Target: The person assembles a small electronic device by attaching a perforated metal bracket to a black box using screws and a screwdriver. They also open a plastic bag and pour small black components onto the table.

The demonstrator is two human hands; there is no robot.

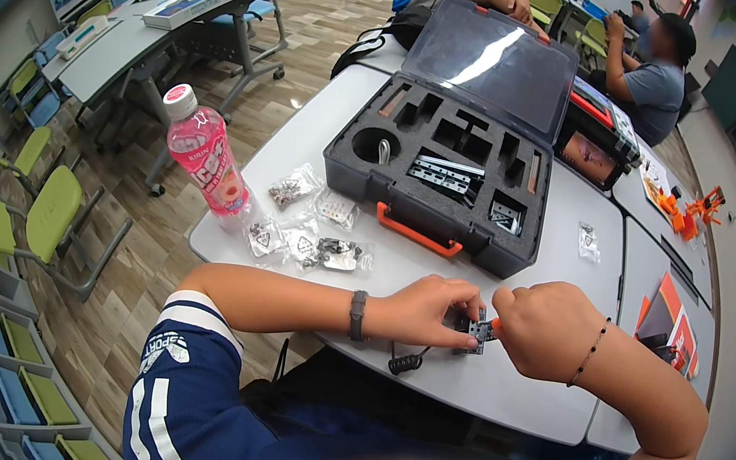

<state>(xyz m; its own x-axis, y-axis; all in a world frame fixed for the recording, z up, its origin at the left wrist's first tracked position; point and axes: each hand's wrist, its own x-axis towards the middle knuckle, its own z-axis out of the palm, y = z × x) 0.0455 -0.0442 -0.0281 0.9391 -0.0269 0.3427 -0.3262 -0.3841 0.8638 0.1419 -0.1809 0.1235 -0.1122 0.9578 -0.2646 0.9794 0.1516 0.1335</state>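
The left hand (pixel 432 312) pinches the small bracket (pixel 477 330) between thumb and fingers at the near edge of the white table (pixel 506 392), and the right hand (pixel 547 330) is curled closed on a mostly hidden orange piece (pixel 495 324) beside it; uneven force from the two hands could twist the bracket loose and drop it near the coiled cord (pixel 406 362). The bracket appears dark grey, angular and pierced with small holes, partly covered by fingers.
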